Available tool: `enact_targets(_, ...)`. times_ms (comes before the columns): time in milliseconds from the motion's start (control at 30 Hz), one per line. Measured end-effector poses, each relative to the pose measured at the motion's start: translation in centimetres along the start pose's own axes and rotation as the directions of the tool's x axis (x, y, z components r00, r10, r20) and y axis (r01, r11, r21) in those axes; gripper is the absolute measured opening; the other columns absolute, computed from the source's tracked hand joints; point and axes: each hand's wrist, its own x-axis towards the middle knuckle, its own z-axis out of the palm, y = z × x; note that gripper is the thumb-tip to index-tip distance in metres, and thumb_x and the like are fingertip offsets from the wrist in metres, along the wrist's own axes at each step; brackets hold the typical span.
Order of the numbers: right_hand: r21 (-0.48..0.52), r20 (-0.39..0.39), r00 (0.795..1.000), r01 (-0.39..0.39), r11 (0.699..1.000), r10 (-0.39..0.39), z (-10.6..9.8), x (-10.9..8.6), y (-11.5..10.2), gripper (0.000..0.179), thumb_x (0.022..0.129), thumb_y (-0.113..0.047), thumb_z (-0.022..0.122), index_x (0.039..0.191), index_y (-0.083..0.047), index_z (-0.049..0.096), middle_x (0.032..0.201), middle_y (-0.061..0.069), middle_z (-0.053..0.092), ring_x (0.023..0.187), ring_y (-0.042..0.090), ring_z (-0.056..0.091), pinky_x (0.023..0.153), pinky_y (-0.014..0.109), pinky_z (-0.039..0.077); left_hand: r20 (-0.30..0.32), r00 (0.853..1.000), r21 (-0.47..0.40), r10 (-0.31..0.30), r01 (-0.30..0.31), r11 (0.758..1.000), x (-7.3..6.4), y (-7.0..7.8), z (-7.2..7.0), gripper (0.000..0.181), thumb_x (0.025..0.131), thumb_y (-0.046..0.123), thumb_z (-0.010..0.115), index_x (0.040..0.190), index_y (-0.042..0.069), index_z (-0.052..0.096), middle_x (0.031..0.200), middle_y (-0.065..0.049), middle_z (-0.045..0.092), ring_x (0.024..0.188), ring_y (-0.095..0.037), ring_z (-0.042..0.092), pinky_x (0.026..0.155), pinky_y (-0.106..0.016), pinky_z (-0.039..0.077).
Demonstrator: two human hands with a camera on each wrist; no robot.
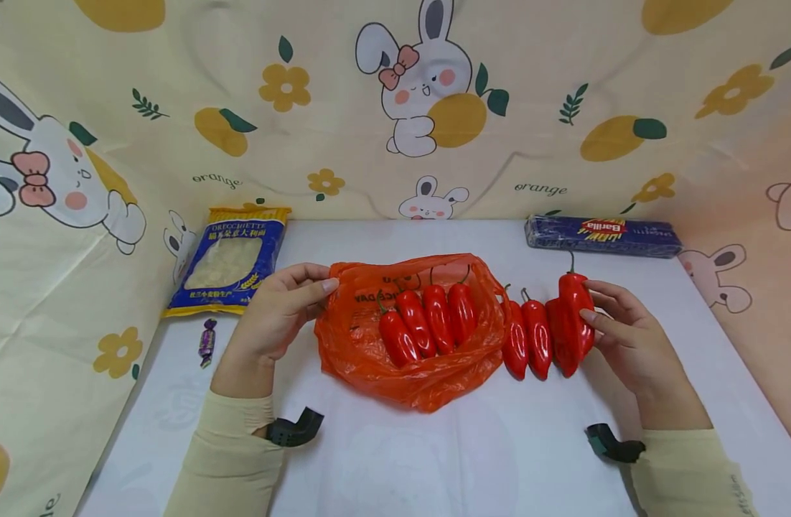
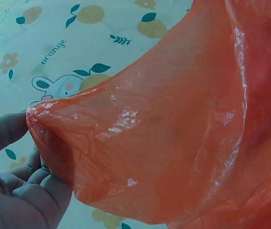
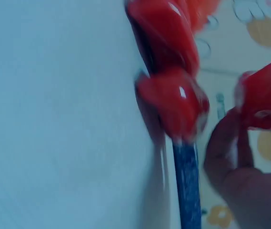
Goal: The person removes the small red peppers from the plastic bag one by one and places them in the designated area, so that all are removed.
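My left hand (image 1: 286, 305) pinches the left rim of an orange plastic bag (image 1: 350, 345), drawing its edge out to a point in the left wrist view. Inside the bag's wide mouth lie several red chili peppers (image 1: 437, 316), their green stems toward the back. To the right of the bag more red peppers (image 1: 536, 337) lie in a row on the table. My right hand (image 1: 628, 337) grips one red pepper (image 1: 575, 305) between thumb and fingers, stem up. In the right wrist view this held pepper (image 3: 264, 98) is lifted off the table, apart from the lying ones.
A blue and yellow orecchiette pasta bag (image 1: 227, 262) leans at the back left, with a purple wrapped candy (image 1: 207, 343) in front of it. At the back right lies a blue Barilla spaghetti box (image 1: 602, 237). A patterned cloth (image 1: 331, 122) encloses the white table (image 1: 395, 459).
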Motion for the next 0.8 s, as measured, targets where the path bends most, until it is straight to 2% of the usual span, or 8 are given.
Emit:
enact_targets(100, -0.018, -0.070, 0.996, -0.057, 0.998, 0.056, -1.5, 0.0, 0.3, 0.058, 0.109, -0.008, 0.067, 0.164, -0.020, 0.049, 0.149, -0.003, 0.046, 0.130, 0.012, 0.048, 0.086, 0.027, 0.060, 0.000, 1.000, 0.002, 0.004, -0.004, 1.000, 0.0, 0.1, 0.0, 0.015, 0.106, 0.007, 0.068, 0.119, -0.002, 0.068, 0.098, -0.007, 0.073, 0.087, -0.023, 0.064, 0.079, -0.031, 0.057)
enact_targets(267, -0.106, -0.157, 0.976, -0.167, 0.980, 0.149, -3.3, 0.1, 1.0, 0.063, 0.108, -0.020, 0.073, 0.165, -0.027, 0.048, 0.156, 0.007, 0.036, 0.122, 0.008, 0.049, 0.083, 0.023, 0.060, 0.001, 1.000, 0.000, 0.003, -0.003, 1.000, 0.0, 0.2, 0.0, 0.015, 0.106, 0.007, 0.068, 0.118, -0.001, 0.068, 0.098, -0.007, 0.073, 0.088, -0.023, 0.065, 0.080, -0.031, 0.057)
enact_targets(367, -0.262, -0.179, 0.972, -0.195, 0.945, 0.150, -3.8, 0.2, 1.3, 0.059, 0.111, -0.025, 0.068, 0.165, -0.027, 0.046, 0.161, 0.016, 0.030, 0.119, 0.010, 0.048, 0.081, 0.023, 0.059, -0.002, 1.000, -0.005, 0.001, -0.001, 1.000, -0.1, 0.1, 0.1, 0.013, 0.106, 0.007, 0.068, 0.117, 0.000, 0.068, 0.099, -0.008, 0.073, 0.087, -0.023, 0.065, 0.080, -0.031, 0.058)
enact_targets(533, -0.515, -0.175, 0.978, -0.192, 0.836, 0.117, -3.7, 0.2, 1.5, 0.056, 0.115, -0.031, 0.056, 0.167, -0.018, 0.041, 0.162, 0.029, 0.031, 0.123, 0.019, 0.043, 0.081, 0.022, 0.058, -0.010, 1.000, -0.014, -0.004, 0.004, 1.000, -0.1, 0.1, 0.0, 0.012, 0.106, 0.007, 0.069, 0.117, 0.001, 0.069, 0.102, -0.014, 0.072, 0.087, -0.022, 0.065, 0.079, -0.031, 0.057)
enact_targets(733, -0.563, -0.177, 0.972, -0.229, 0.794, 0.154, -3.3, 0.4, 1.4, 0.061, 0.116, -0.032, 0.052, 0.168, -0.005, 0.033, 0.162, 0.035, 0.031, 0.138, 0.051, 0.037, 0.076, 0.024, 0.059, -0.009, 1.000, -0.018, -0.006, 0.006, 1.000, -0.2, 0.1, 0.1, 0.012, 0.106, 0.006, 0.069, 0.117, 0.001, 0.069, 0.102, -0.014, 0.073, 0.087, -0.022, 0.066, 0.080, -0.031, 0.058)
enact_targets(800, -0.569, -0.178, 0.971, -0.234, 0.788, 0.160, -3.3, 0.4, 1.4, 0.061, 0.117, -0.032, 0.050, 0.168, -0.004, 0.032, 0.161, 0.036, 0.032, 0.139, 0.054, 0.036, 0.075, 0.024, 0.059, -0.008, 1.000, -0.017, -0.005, 0.004, 1.000, -0.2, 0.1, 0.1, 0.012, 0.107, 0.007, 0.069, 0.117, 0.000, 0.069, 0.102, -0.014, 0.073, 0.087, -0.023, 0.066, 0.080, -0.031, 0.058)
